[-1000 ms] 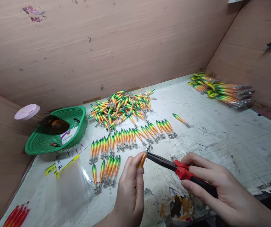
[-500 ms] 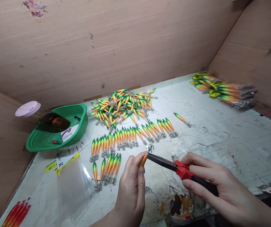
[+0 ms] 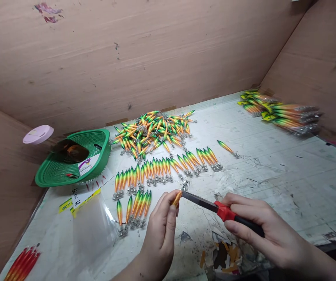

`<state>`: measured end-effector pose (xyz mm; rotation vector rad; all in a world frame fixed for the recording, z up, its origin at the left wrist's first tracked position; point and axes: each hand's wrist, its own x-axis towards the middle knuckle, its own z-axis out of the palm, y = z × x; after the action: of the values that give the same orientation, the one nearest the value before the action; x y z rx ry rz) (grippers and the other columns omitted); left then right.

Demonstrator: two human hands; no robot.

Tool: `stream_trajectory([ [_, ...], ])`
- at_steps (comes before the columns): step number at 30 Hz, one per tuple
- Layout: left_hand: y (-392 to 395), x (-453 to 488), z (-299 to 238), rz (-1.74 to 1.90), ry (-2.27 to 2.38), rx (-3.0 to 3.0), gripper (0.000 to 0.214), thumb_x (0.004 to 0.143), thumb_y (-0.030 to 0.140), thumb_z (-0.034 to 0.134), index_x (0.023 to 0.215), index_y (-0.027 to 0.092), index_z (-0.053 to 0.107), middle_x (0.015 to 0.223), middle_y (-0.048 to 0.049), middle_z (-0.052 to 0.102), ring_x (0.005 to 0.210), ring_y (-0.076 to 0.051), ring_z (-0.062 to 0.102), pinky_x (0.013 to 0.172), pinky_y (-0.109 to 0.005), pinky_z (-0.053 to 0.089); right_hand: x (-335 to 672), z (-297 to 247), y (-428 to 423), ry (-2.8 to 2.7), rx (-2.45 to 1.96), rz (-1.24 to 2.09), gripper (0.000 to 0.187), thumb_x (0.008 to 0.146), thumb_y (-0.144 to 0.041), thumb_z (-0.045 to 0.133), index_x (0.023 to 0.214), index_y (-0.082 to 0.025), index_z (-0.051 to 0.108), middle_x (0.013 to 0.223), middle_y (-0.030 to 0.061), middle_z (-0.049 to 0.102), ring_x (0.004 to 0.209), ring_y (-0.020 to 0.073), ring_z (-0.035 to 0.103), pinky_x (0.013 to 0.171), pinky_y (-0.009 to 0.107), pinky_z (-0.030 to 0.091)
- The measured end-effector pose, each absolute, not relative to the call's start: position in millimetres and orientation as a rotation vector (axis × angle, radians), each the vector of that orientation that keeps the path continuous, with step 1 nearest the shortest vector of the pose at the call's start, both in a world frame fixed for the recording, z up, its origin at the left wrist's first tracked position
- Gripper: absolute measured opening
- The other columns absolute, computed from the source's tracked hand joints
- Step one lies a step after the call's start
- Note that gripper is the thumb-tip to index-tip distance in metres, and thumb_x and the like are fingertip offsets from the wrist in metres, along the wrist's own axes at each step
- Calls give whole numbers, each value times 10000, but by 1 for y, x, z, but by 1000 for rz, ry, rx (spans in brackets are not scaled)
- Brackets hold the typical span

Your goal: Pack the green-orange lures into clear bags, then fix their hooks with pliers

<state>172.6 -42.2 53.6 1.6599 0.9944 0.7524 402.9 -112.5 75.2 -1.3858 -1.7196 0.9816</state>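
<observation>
My left hand (image 3: 161, 230) pinches one orange and green fishing lure (image 3: 177, 198) upright, its metal hooks at the top. My right hand (image 3: 261, 230) grips red-handled pliers (image 3: 214, 208) whose thin jaws meet the hook end of that lure. Just beyond lie rows of the same lures (image 3: 156, 171) laid side by side, and a loose heap of lures (image 3: 153, 130) further back. A single lure (image 3: 228, 148) lies apart to the right.
A green basket (image 3: 96, 168) sits at the left with a pink lid (image 3: 38, 134) behind it. Clear bags with yellow labels (image 3: 90, 222) lie near the left. Packed lures (image 3: 285, 113) are stacked at the far right. Red lures (image 3: 23, 263) lie at the bottom left. Wooden walls enclose the bench.
The hands, lure and pliers stay almost where they were; the pliers' tip has shifted slightly on the hook end. The view has drifted a little.
</observation>
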Motion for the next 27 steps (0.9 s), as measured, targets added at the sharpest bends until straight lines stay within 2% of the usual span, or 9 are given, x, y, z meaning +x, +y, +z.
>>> stream_trajectory([
  [4,-43,176,52,704,917,1350,420,986,472,417,1281,208,557,835,-30,509,663,-122,450,594,-253,409,403,75,-111,-1731,-1398,1052,323,988,-373,448,754,-199,587,812,46,599,763,167,600,685,271,483],
  [8,-32,172,52,675,893,1207,433,971,490,439,1235,166,553,739,30,374,551,-85,294,498,-230,294,408,64,-111,-1716,-1511,990,356,993,-388,433,756,-198,619,830,52,611,784,173,606,688,275,488],
  [10,-18,164,53,689,905,1270,391,983,448,422,1219,170,563,729,31,387,571,-98,356,541,-238,357,415,54,-112,-1726,-1576,899,366,994,-383,428,761,-199,642,836,54,618,784,173,614,682,272,498],
  [12,-1,152,53,696,916,1503,314,990,374,425,1173,193,605,808,-17,517,741,-147,510,719,-293,452,422,43,-114,-1798,-1617,745,330,970,-378,470,771,-204,668,868,62,629,800,180,626,686,275,515],
  [14,16,139,52,640,890,1831,253,977,305,452,1066,225,675,957,-71,617,960,-206,554,895,-377,436,429,33,-116,-1888,-1642,511,246,920,-376,550,806,-218,701,930,76,640,844,203,641,720,301,533],
  [15,22,134,51,593,861,1959,243,966,284,468,1009,239,703,991,-79,638,998,-222,553,924,-402,424,430,29,-117,-1928,-1639,402,202,892,-373,588,833,-226,714,958,81,642,866,216,647,739,317,540],
  [18,27,129,49,518,835,1941,225,947,287,495,994,236,710,996,-81,656,975,-222,572,911,-409,443,426,26,-119,-1985,-1577,297,140,872,-329,619,887,-239,725,983,82,640,885,219,659,748,312,555],
  [23,2,143,57,533,871,1305,291,926,380,549,1129,184,621,895,-44,624,808,-167,587,794,-328,480,399,45,-118,-1935,-1489,582,172,931,-257,529,861,-217,682,957,68,611,866,173,652,713,234,554],
  [27,-11,151,67,508,826,1210,317,913,417,576,1124,186,625,854,-23,603,746,-140,550,770,-304,455,388,59,-114,-1862,-1477,666,182,943,-261,513,853,-211,663,936,69,609,856,176,633,709,248,539],
])
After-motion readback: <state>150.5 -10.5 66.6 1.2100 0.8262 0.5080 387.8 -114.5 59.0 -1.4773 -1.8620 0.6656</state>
